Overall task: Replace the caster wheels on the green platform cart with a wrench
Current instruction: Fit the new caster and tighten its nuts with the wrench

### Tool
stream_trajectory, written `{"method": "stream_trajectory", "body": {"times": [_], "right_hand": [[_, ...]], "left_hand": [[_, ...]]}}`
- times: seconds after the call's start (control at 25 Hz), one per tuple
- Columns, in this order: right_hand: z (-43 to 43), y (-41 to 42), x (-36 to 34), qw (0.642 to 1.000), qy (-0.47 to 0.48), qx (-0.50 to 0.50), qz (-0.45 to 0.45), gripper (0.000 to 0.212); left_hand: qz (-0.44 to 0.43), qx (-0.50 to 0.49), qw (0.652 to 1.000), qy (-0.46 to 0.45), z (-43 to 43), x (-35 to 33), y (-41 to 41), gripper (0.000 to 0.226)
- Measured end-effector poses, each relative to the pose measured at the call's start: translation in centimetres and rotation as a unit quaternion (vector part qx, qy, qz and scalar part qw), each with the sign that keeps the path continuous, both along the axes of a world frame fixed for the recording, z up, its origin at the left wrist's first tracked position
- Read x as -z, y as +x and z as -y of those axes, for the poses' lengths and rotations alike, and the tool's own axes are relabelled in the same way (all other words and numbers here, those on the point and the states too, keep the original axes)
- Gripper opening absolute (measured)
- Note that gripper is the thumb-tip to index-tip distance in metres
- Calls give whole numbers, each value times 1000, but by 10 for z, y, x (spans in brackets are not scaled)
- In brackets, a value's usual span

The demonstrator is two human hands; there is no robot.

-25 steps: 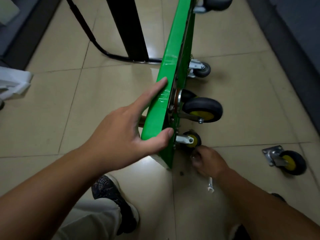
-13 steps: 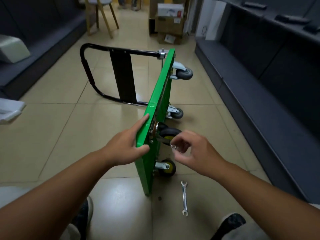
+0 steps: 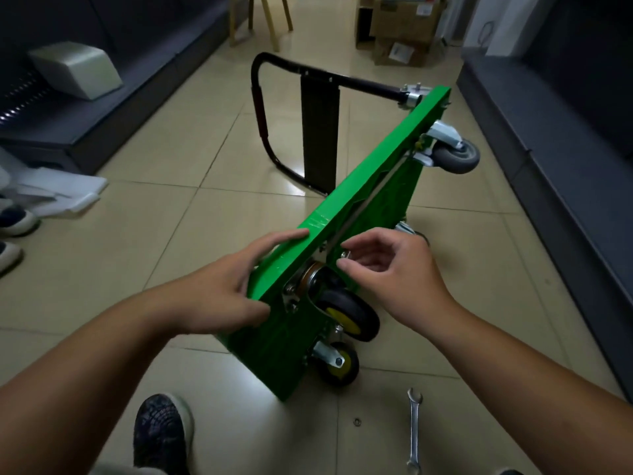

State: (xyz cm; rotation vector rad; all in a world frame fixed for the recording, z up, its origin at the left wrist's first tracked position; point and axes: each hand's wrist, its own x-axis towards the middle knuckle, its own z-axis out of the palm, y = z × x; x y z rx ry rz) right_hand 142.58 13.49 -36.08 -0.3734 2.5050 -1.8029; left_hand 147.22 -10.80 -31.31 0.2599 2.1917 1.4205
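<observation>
Green platform cart [image 3: 359, 207] stands on its long edge on the tiles, running from frame centre out to 1 o'clock, underside facing 3 o'clock. My view: left hand [image 3: 219, 296] clamps the cart's near upper edge, fingers on the deck face, thumb on the underside. Right hand [image 3: 394, 269] is up against the underside, thumb and forefinger pinching a small shiny part [image 3: 344, 253]; too small to tell nut or bolt. Just below it sits a black caster [image 3: 349, 313] with a yellow hub, and a second smaller one [image 3: 337, 363] is near the floor at 6 o'clock. Grey caster [image 3: 452, 156] at 1 o'clock, far end. Wrench [image 3: 413, 430] lies flat on the floor at 5 o'clock, untouched, with a washer [image 3: 357, 422] just left of it. Black handle [image 3: 308, 77] at 12 o'clock.
</observation>
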Motion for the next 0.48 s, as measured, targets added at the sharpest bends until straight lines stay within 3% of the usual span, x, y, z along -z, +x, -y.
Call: {"method": "stream_trajectory", "body": {"times": [0.2,0.48], "right_hand": [[10,-11,14,998,-42,37,19,25],[14,-3,16,998,-20,52,24,25]], "left_hand": [[-122,-34,986,-111,-25,15,-25,78],[-120,-71,988,-73,-23,19,-20,76]]}}
